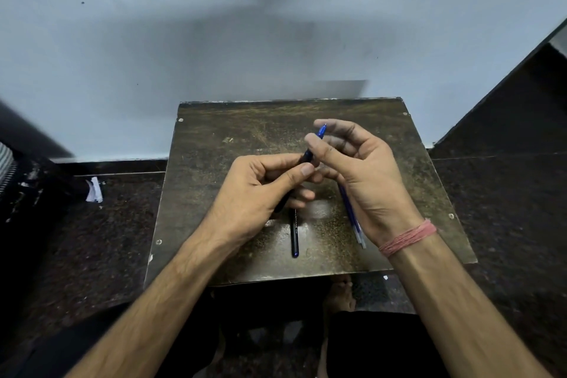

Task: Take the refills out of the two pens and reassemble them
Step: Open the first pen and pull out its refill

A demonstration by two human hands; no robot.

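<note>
Black plastic, blue at the tip: that was the held pen (308,156), gripped between both hands above the middle of the scuffed dark board (214,144).

Left hand (260,190): fingers curled closed round the pen's barrel, thumb pressed on top near its forward end. The lower barrel ran down under the palm, mostly hidden.

Below the left hand, a second pen (295,235) lay flat on the board, black, faint lettering along its side, one end toward the person. No hand touched it.

Right hand (362,169): thumb and forefinger pinched shut on the blue tip section (321,131), the point jutting up past the fingertips. The other fingers were loosely curled and held nothing that I could see. A pink thread band (409,238) circled the wrist.

Under the right palm, thin blue refills (352,218) lay on the board, partly covered; count uncertain, probably two.

Handling, as judged: the pen looked light, stiff, smooth-sided and likely to slip in a loose hold. Best taken barrel in one hand, tip section in the other, twisting about the long axis. The refills seemed slender and easily bent, so they should be held near the middle and fed in straight. The writing point looked the most fragile part.
</note>
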